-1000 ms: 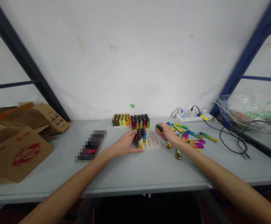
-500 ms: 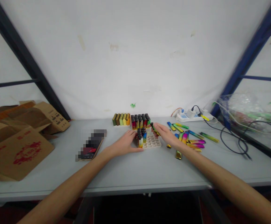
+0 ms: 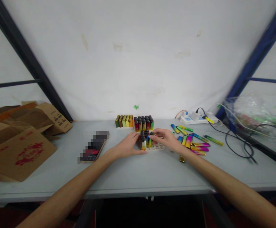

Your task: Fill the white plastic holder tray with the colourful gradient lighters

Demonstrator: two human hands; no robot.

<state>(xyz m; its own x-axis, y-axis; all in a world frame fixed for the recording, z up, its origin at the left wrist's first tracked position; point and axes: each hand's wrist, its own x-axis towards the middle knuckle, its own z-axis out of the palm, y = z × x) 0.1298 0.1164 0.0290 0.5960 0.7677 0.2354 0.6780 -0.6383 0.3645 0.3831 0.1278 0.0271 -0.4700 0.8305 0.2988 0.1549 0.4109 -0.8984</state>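
With twelve o'clock taken toward the wall, the grey tabletop is crossed by two bare forearms, brought in from seven and five o'clock. The left hand is laid low and curved, its thumb stretched toward three o'clock along the near edge of a white tray and its fingers bent toward one o'clock; the tray's end is held between them. The right hand is arched with its back up and its fingers pointed toward nine o'clock, and a lighter is pinched at the fingertips.

The pinched lighter is black-topped, with a shiny yellow-green body, and is held upright; whether its base is seated in the tray cannot be told. Round pockets are seen in the tray, and black-topped lighters are stood upright in its left part.

The lighter is placed at nine o'clock from the right hand and at three from the left, with the tray set between both hands. At three o'clock from the right hand, loose metallic lighters are scattered. Farther off, at twelve from the tray, a black-topped block of lighters is stood, with a gold-topped block just beside it at nine.
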